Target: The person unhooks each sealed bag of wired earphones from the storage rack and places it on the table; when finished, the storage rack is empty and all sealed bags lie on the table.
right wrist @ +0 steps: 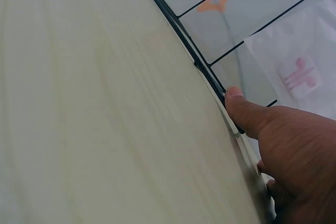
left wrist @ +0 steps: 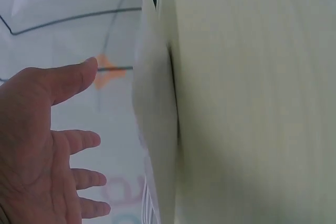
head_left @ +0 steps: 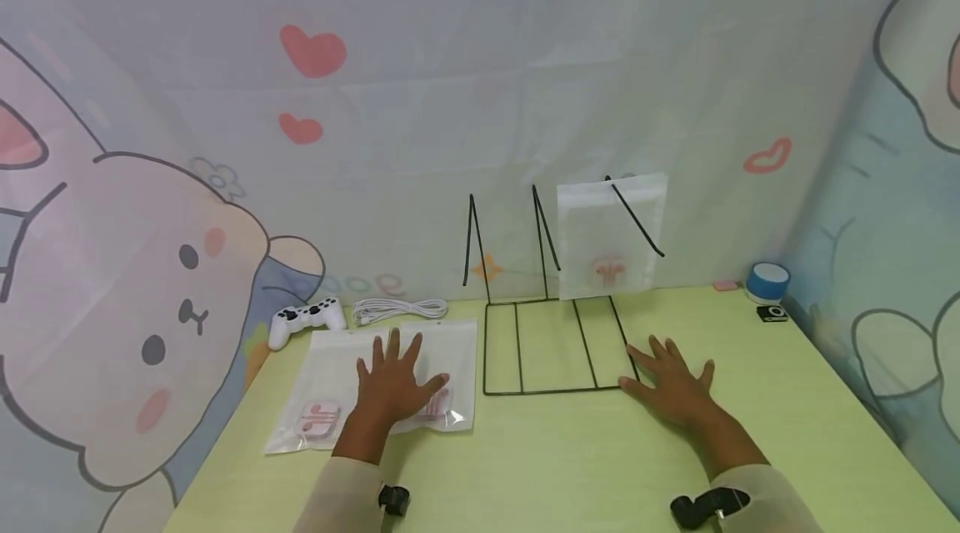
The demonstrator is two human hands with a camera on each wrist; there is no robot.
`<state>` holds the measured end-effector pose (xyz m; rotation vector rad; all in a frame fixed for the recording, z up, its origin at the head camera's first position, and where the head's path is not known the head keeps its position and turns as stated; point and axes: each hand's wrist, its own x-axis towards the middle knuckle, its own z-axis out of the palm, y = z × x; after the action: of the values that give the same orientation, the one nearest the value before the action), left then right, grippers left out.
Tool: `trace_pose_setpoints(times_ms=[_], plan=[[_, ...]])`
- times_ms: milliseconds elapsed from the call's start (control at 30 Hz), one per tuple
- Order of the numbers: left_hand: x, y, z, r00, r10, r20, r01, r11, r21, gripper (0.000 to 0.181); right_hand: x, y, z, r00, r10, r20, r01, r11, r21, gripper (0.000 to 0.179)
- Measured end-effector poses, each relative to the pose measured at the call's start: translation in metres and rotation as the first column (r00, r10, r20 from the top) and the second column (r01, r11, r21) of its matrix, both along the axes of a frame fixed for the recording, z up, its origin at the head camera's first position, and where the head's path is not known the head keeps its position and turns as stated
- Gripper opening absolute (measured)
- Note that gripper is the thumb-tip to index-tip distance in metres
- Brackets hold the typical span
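Note:
My left hand, fingers spread and straight, is over two clear zip bags on the table; the left wrist view shows a gap between its fingertips and the bag. Pink earphones show in the left bag; my hand partly hides those in the right bag. A black wire display rack stands at the middle, with three upright hooks. One zip bag with pink earphones hangs on its right hook. My right hand is spread at the rack base's right front corner, thumb and forefinger nearest the wire.
Behind the bags lie a white game controller and a coiled white cable. At the back right are a blue-and-white round roll, a small black device and a pink block. A printed curtain closes off the table's back.

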<state>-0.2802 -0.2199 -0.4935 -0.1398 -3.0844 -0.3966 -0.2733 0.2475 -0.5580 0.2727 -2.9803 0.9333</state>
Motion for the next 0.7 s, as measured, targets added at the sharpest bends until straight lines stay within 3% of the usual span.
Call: trace_pose_setpoints(times_ms=[333,700], plan=[[-0.001,0.059,-0.012,0.996,-0.083,-0.017,0.084,0.996,0.021,0.090,-0.002,0.000,-0.004,1.000,0.002,0.012,-0.002,1.000,0.000,0.080],[-0.004,0.102,-0.011,0.990,-0.141,0.003,0.139,0.983,0.117,0.089,-0.004,0.002,-0.003,1.000,-0.002,-0.003,0.002,1.000,0.019,0.080]])
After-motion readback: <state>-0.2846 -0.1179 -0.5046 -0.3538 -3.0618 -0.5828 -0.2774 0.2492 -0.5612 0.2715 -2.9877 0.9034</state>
